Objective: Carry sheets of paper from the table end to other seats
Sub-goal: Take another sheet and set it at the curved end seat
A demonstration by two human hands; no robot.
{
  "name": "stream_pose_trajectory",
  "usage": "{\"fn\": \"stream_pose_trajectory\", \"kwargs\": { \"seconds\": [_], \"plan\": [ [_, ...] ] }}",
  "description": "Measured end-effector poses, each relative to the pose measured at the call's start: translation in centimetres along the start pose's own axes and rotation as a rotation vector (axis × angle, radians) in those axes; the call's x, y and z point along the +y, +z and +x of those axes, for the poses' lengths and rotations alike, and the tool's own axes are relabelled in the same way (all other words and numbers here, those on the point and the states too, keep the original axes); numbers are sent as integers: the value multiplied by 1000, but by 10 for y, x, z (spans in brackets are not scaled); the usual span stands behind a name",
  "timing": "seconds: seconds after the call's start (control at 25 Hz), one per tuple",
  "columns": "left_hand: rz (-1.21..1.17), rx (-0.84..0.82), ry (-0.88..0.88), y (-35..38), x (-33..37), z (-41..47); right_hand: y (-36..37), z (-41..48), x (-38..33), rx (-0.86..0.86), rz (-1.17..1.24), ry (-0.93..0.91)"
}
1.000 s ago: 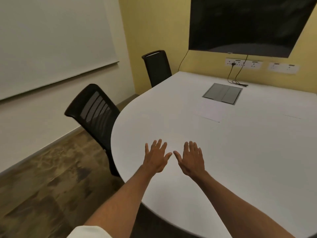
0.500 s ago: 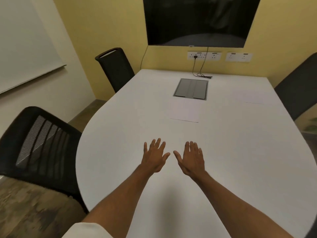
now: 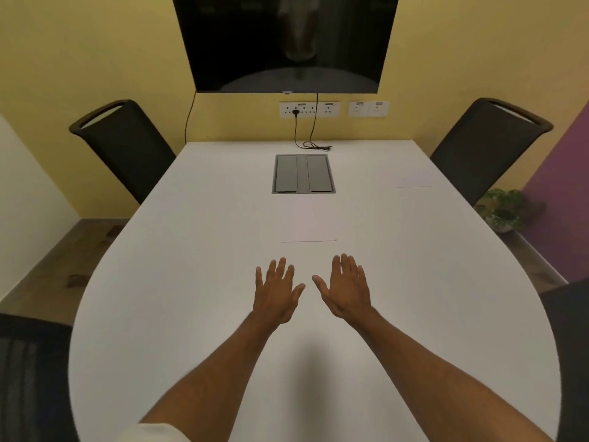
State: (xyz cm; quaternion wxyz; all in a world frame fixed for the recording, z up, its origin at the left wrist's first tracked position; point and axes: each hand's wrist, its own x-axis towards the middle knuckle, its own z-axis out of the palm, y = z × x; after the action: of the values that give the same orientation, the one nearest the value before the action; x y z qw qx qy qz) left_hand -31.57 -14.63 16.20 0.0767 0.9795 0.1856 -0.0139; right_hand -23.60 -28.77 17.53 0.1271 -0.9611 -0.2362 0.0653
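A white sheet of paper [image 3: 308, 220] lies flat in the middle of the white table [image 3: 178, 282], just in front of the grey cable hatch. A second white sheet [image 3: 414, 179] rests near the far right edge, by the right chair. My left hand [image 3: 276, 291] and my right hand [image 3: 348, 288] hover side by side over the table, palms down, fingers spread, holding nothing. Both are a short way on the near side of the middle sheet.
A grey cable hatch [image 3: 303, 173] is set into the table. Black chairs stand at the far left [image 3: 124, 148], far right [image 3: 484, 145], near left [image 3: 28, 374] and near right [image 3: 570, 330]. A dark screen [image 3: 287, 39], wall sockets [image 3: 309, 109] and a potted plant [image 3: 503, 212] are beyond.
My view has swung right and now faces the table squarely; the right chair and plant have come into sight. My hands keep the same spread pose over the table.
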Motion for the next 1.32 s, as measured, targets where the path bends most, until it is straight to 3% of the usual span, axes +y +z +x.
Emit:
{"fn": "stream_pose_trajectory", "kwargs": {
  "seconds": [0.36,0.72,0.92,1.32],
  "plan": [
    [-10,-35,10,19,-21,88,18,88,-6,-37,-42,27],
    [49,-56,-65,78,-36,212,62,209,32,-106,-101,21],
    [43,-119,-58,128,-49,279,107,272,48,-81,-155,73],
    [-58,-54,-77,197,-60,345,170,346,71,14,-122,152]
  ]
}}
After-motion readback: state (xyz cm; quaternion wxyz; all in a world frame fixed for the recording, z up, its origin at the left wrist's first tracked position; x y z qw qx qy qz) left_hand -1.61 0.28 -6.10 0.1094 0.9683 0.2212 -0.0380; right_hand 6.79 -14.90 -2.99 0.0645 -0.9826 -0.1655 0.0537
